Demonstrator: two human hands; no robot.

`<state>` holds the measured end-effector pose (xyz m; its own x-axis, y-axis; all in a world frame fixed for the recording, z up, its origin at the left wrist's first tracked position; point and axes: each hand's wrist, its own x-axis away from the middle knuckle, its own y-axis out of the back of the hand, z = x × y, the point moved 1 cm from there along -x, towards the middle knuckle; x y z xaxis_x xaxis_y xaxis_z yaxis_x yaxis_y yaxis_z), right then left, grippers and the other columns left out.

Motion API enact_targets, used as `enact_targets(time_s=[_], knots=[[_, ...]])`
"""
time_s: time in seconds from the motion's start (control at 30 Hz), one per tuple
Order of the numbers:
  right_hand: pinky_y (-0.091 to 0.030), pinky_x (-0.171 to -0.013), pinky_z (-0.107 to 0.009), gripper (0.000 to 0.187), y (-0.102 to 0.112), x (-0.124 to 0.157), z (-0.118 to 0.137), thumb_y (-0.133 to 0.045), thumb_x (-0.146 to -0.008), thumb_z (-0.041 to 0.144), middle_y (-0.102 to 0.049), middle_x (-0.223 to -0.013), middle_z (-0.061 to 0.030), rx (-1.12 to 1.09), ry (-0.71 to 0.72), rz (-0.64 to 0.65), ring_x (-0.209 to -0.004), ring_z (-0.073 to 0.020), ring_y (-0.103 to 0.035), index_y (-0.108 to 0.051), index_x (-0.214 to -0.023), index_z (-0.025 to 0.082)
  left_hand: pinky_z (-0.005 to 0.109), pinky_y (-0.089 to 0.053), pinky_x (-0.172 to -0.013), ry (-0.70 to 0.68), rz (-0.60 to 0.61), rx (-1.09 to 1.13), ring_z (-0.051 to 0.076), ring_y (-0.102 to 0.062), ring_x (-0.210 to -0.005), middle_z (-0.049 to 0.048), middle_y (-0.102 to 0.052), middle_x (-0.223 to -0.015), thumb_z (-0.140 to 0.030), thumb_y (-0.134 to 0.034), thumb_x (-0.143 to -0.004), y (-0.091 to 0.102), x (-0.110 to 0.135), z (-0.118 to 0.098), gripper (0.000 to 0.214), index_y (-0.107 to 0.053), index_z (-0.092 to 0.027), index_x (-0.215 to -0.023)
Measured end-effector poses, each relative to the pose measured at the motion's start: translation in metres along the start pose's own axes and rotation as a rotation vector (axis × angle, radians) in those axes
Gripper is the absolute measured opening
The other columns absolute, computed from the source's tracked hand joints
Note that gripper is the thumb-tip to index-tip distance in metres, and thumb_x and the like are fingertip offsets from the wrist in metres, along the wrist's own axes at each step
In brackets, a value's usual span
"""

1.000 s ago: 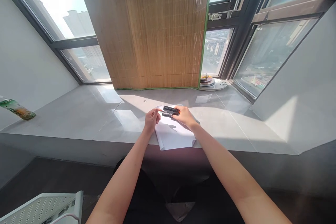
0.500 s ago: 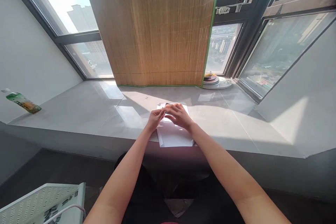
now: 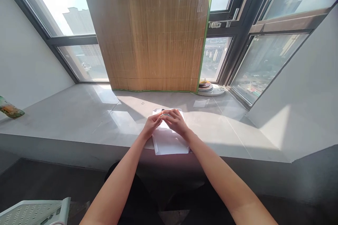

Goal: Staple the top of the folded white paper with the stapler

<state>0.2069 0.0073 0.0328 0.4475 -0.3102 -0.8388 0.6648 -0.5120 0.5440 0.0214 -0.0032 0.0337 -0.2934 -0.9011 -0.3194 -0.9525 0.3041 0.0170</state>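
A: We're over the sill, both hands meeting above the paper. Can we see the stapler?

B: Barely! Just a dark tip peeks past the fingers; the rest is hidden behind the right hand.

A: And that right hand?

B: Fingers curled over the stapler, but we can't tell how tightly they grip.

A: The left hand, then?

B: Narrow, fingertips drawn together right against the right hand's. Whether they pinch anything, we can't tell.

A: We've got the paper's lower part in plain view, its upper part half covered by the hands.

B: Out left, our bottle is cut off by the frame, cap end lost. The blind runs out of view up top, plates beside its lower right corner.
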Motion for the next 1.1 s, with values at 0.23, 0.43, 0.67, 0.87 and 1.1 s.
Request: enact_targets(time_s=[0.23,0.43,0.67,0.87,1.1], knots=[[-0.052,-0.094,-0.044,0.014,0.024,0.003,-0.069,-0.065,-0.096,0.025,-0.080,-0.100,-0.0070,-0.076,-0.622,-0.252,-0.091,-0.0259,-0.068,-0.070,-0.082,0.024,0.027,-0.019,-0.047,0.043,-0.318,0.043,0.010,-0.023,-0.049,-0.0065,-0.033,-0.054,-0.072,-0.059,-0.100,0.006,-0.004,0.001,0.060,-0.079,-0.016,-0.091],[-0.051,-0.093,-0.043,0.013,0.052,0.026,-0.164,-0.064,-0.085,0.023,-0.081,-0.096,-0.0114,0.158,-1.111,-0.001,-0.091,-0.0295,-0.069,-0.077,-0.085,0.022,0.027,-0.021,-0.047,0.063,-0.329,-0.004,0.011,-0.025,-0.048,-0.0054,-0.032,-0.051,-0.065,-0.059,-0.101,0.005,-0.006,0.002,0.053,-0.077,-0.019,-0.083],[-0.047,-0.103,-0.056,0.016,0.041,0.060,-0.187,-0.065,-0.087,0.022,-0.078,-0.108,-0.0222,0.254,-1.084,0.143,-0.118,-0.0394,-0.062,-0.080,-0.083,0.017,0.029,-0.024,-0.052,0.078,-0.324,-0.057,0.012,-0.024,-0.050,-0.0053,-0.028,-0.051,-0.060,-0.057,-0.103,0.003,-0.004,0.000,0.052,-0.077,-0.020,-0.077],[-0.050,-0.102,-0.053,0.024,0.044,0.062,-0.191,-0.060,-0.085,0.020,-0.078,-0.108,-0.0234,0.227,-1.117,0.094,-0.112,-0.0381,-0.067,-0.082,-0.093,0.014,0.029,-0.021,-0.051,0.062,-0.353,-0.038,0.011,-0.024,-0.050,-0.0056,-0.028,-0.050,-0.060,-0.060,-0.100,0.005,-0.003,-0.001,0.050,-0.079,-0.019,-0.078],[-0.051,-0.091,-0.039,0.017,0.053,0.059,-0.182,-0.058,-0.083,0.029,-0.079,-0.089,-0.0134,0.098,-1.214,-0.183,-0.088,-0.0294,-0.069,-0.073,-0.080,0.021,0.027,-0.020,-0.047,0.076,-0.465,0.009,0.011,-0.027,-0.048,-0.0049,-0.033,-0.054,-0.058,-0.059,-0.098,0.006,-0.001,0.005,0.046,-0.073,-0.019,-0.077]])
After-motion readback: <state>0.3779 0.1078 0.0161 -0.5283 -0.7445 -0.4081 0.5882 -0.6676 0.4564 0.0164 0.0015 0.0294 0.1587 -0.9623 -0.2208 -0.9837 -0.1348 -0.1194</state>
